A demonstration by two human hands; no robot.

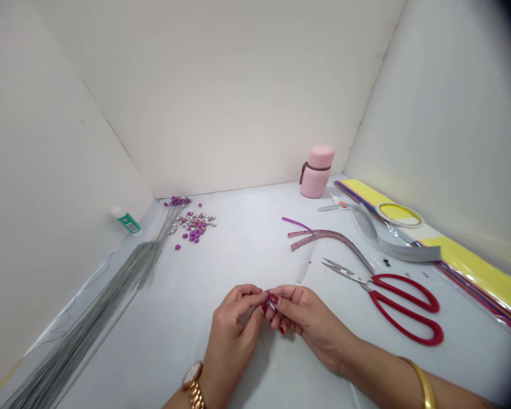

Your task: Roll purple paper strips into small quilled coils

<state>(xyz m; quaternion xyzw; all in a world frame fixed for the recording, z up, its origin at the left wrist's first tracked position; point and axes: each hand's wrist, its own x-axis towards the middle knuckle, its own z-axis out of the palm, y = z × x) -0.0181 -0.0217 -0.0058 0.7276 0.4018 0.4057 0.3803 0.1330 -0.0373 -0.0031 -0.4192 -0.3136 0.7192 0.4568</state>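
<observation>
My left hand [239, 318] and my right hand [309, 318] meet at the front middle of the table, fingertips pinched together. Between them is a small purple paper strip [269, 299], mostly hidden by the fingers; a pale end shows below the right thumb. Just beyond the hands lie a loose purple strip [297, 222], a thin pale strip [306, 264] and pink patterned strips [319, 234]. Red-handled scissors [368, 279] rest to the right of my right hand, blades parted. Small folded purple and silver paper stars [196, 224] are heaped at the far left.
A bundle of thin grey wires [111, 301] runs along the left side, near a glue stick [126, 220]. A pink flask [317, 173] stands at the back. On the right are grey strips [392, 247], a tape roll [398, 215] and packs of coloured paper [472, 267]. Walls enclose three sides.
</observation>
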